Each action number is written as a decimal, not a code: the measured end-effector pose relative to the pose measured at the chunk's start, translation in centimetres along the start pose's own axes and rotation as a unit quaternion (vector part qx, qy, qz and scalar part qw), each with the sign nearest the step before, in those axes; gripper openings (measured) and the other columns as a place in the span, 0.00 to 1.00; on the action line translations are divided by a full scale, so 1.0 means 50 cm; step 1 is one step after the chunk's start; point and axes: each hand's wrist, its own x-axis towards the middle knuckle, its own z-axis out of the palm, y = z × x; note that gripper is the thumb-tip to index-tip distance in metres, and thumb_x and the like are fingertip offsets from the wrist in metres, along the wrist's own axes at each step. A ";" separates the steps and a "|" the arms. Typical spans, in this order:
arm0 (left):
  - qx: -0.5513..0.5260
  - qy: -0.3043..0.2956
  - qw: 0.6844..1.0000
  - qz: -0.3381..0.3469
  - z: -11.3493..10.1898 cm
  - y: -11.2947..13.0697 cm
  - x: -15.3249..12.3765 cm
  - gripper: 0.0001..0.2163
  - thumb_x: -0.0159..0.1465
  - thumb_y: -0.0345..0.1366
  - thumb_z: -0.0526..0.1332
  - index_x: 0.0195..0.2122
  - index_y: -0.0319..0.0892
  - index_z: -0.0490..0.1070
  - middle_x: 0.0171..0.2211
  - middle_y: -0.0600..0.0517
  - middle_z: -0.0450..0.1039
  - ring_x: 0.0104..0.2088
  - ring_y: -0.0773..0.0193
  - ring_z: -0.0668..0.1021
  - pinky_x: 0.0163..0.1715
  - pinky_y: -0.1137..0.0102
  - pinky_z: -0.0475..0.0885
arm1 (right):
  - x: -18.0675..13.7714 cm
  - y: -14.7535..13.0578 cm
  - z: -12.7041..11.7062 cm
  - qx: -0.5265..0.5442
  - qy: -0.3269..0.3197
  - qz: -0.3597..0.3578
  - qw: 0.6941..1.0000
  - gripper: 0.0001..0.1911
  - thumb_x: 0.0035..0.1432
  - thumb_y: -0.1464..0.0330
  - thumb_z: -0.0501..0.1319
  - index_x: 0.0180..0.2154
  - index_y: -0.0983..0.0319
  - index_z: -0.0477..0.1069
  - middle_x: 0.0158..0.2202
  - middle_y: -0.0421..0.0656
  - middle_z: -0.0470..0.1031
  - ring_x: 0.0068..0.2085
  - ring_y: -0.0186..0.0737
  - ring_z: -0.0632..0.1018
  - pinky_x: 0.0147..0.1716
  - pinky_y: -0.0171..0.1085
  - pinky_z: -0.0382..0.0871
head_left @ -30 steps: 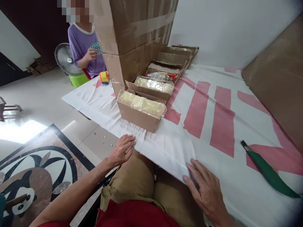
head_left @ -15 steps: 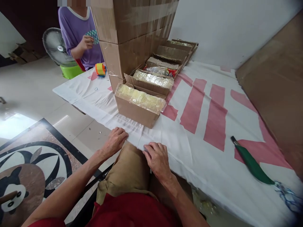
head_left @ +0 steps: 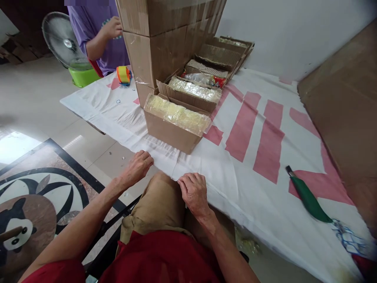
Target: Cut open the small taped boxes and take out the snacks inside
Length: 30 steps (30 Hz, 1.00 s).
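My left hand [head_left: 139,166] lies at the front edge of a table, its fingers bent and closed over the hem of the white tablecloth [head_left: 253,208]. A short way to the right, my right hand [head_left: 194,193] also grips the cloth's edge, thumb and fingers drawn together. Their fingertips are partly hidden. Just beyond both hands stands an open cardboard box [head_left: 172,131] holding a pale yellow row of goods in clear plastic [head_left: 178,112]. Neither hand touches this box.
Behind it run several open boxes [head_left: 218,59] beside a tall carton stack [head_left: 167,47]. A green-handled tool [head_left: 310,202] lies at right, a yellow-orange tape roll [head_left: 123,74] at left. Across the table sits a person in purple [head_left: 108,55] near a fan [head_left: 63,41].
My view has tilted slightly, so the table and boxes sit higher in the picture. Both hands stay at the cloth's edge. The person opposite has raised the hand with the teal checked item.
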 end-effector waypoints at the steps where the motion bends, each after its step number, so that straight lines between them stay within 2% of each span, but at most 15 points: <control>1: 0.009 -0.002 1.000 -0.002 0.001 0.002 0.000 0.13 0.73 0.30 0.52 0.36 0.41 0.75 0.36 0.43 0.74 0.39 0.53 0.71 0.39 0.60 0.69 | 0.001 -0.002 0.000 -0.003 -0.002 0.003 1.000 0.10 0.68 0.73 0.61 0.32 0.58 0.71 0.33 0.41 0.78 0.38 0.43 0.71 0.41 0.43 0.58; 11: 0.053 -0.010 0.999 0.006 0.005 0.004 0.012 0.09 0.66 0.27 0.57 0.30 0.41 0.73 0.32 0.43 0.73 0.38 0.51 0.73 0.38 0.60 0.70 | -0.004 -0.004 -0.003 -0.014 -0.004 -0.014 1.000 0.10 0.69 0.74 0.60 0.32 0.58 0.69 0.33 0.42 0.77 0.38 0.44 0.70 0.40 0.43 0.59; 19: 0.030 -0.021 0.999 0.020 -0.002 0.025 -0.016 0.08 0.55 0.23 0.60 0.23 0.43 0.69 0.26 0.47 0.73 0.33 0.55 0.74 0.34 0.63 0.69 | -0.010 0.000 -0.018 -0.001 -0.029 -0.037 0.999 0.09 0.68 0.74 0.60 0.33 0.58 0.71 0.35 0.42 0.78 0.40 0.44 0.71 0.42 0.43 0.60; 26: -0.017 0.035 0.997 -0.061 -0.005 0.019 -0.025 0.07 0.63 0.27 0.56 0.31 0.42 0.73 0.30 0.48 0.75 0.31 0.59 0.76 0.27 0.68 0.66 | -0.028 -0.014 -0.018 0.041 -0.005 -0.038 0.998 0.09 0.68 0.73 0.61 0.33 0.58 0.73 0.35 0.41 0.80 0.42 0.44 0.73 0.44 0.43 0.62; 30: -0.065 0.040 0.996 -0.047 0.001 0.033 -0.024 0.08 0.68 0.33 0.58 0.33 0.43 0.74 0.32 0.50 0.78 0.30 0.64 0.78 0.25 0.72 0.67 | -0.049 -0.050 -0.017 0.137 0.057 -0.033 0.988 0.07 0.69 0.71 0.60 0.37 0.58 0.74 0.35 0.41 0.79 0.42 0.43 0.76 0.46 0.45 0.66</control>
